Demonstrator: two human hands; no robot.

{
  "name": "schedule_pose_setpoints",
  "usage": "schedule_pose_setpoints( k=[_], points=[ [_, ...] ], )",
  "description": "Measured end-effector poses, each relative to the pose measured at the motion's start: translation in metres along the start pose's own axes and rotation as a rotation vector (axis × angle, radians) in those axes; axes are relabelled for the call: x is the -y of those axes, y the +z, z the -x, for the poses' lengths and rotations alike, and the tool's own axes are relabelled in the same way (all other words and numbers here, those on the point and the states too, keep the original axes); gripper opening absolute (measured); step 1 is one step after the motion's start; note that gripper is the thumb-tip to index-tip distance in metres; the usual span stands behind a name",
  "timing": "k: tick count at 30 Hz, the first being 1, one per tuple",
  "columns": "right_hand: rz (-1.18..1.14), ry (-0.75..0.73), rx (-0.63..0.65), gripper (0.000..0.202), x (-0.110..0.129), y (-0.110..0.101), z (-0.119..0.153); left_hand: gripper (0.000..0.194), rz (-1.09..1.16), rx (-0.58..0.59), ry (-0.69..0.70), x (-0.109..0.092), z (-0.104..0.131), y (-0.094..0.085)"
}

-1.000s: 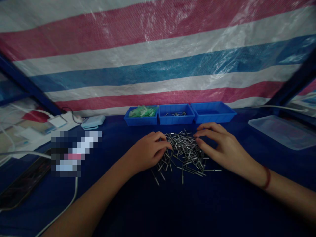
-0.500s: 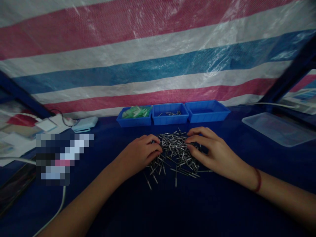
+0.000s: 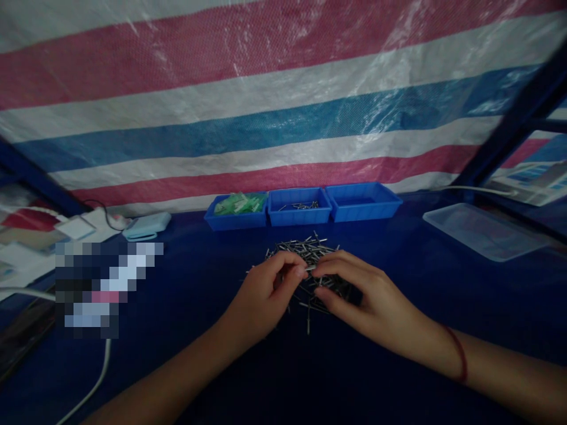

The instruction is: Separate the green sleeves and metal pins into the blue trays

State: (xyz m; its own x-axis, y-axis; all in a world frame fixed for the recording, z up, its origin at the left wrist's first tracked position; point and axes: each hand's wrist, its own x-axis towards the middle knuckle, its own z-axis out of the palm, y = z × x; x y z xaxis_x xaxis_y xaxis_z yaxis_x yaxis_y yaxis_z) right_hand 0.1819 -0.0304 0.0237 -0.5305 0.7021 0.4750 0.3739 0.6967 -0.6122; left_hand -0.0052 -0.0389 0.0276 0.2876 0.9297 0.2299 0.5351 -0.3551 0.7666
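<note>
A heap of silvery blind rivets (image 3: 309,248) lies on the dark blue table, partly hidden by my hands. My left hand (image 3: 273,289) is over the heap's left side, thumb and forefinger pinched on one blind rivet (image 3: 309,268). That rivet points toward my right hand (image 3: 361,289), which hovers over the right side. Its thumb and fingers are apart, with the forefinger tip close to the rivet's end; whether it touches is unclear. A single loose rivet (image 3: 309,323) lies in front of the heap.
Three blue bins stand behind the heap: one with green packets (image 3: 239,203), one with a few rivets (image 3: 305,205), and a right-hand bin (image 3: 363,200). A clear plastic lid (image 3: 485,231) lies right. Left are a light blue case (image 3: 147,226) and a white cable (image 3: 106,366).
Both hands have moved inward over the heap, close to each other. My left thumb and forefinger now pinch a rivet above the pile. The view has shifted slightly.
</note>
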Motion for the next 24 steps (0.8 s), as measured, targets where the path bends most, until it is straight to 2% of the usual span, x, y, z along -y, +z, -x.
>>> schedule_pose_setpoints(
  k=[5, 13, 18, 24],
  points=[
    [-0.114, 0.040, -0.073, 0.007, 0.002, 0.002, 0.004, 0.014, 0.206, -0.018, -0.068, -0.013, 0.010, 0.011],
    [-0.120, 0.020, -0.156, 0.004, 0.004, 0.002, 0.002, 0.010, 0.130, -0.043, -0.082, -0.012, 0.011, 0.014],
    [-0.118, -0.003, -0.152, 0.004, 0.003, 0.001, 0.003, 0.011, 0.145, -0.056, -0.036, -0.010, 0.011, 0.017],
    [-0.118, -0.065, -0.153, 0.012, 0.001, 0.000, 0.005, 0.007, 0.101, -0.083, 0.119, -0.008, 0.010, 0.017]
  ],
)
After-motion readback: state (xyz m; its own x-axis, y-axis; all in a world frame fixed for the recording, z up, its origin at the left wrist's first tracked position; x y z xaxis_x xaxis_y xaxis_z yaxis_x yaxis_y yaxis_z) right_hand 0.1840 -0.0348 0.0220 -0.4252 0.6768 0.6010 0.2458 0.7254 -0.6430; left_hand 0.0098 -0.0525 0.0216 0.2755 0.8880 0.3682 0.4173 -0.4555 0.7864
